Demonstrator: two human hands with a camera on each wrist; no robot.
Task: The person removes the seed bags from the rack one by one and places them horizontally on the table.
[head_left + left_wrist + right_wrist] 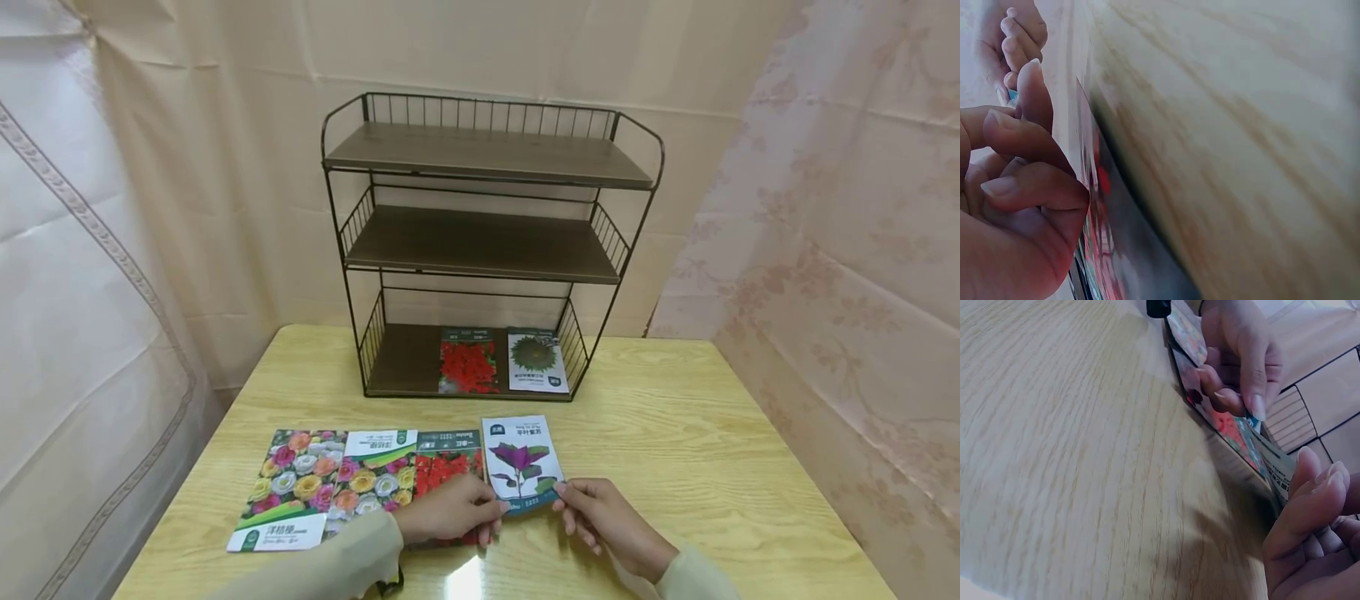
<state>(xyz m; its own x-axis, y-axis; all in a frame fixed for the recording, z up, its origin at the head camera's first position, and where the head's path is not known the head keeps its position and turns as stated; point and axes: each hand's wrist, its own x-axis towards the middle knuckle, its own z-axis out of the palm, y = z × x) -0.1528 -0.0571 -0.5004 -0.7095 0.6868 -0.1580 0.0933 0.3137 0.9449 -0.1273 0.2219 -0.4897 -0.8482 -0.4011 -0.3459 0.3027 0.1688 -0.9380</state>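
Both hands hold a flower seed packet with a purple-leaved plant on white and a blue band along its near edge. My left hand pinches the near left corner between thumb and finger, its other fingers curled over a red-flower packet on the table. At the near right corner, my right hand pinches the edge. The right wrist view shows the printed back of the held packet, raised at an angle above the table. Left of the red packet lie two packets with mixed-colour blooms.
Behind the packets stands a three-tier black wire rack with brown shelves. Its bottom shelf carries another red-flower packet and a white packet with a round green flower head. Curtains surround the wooden table.
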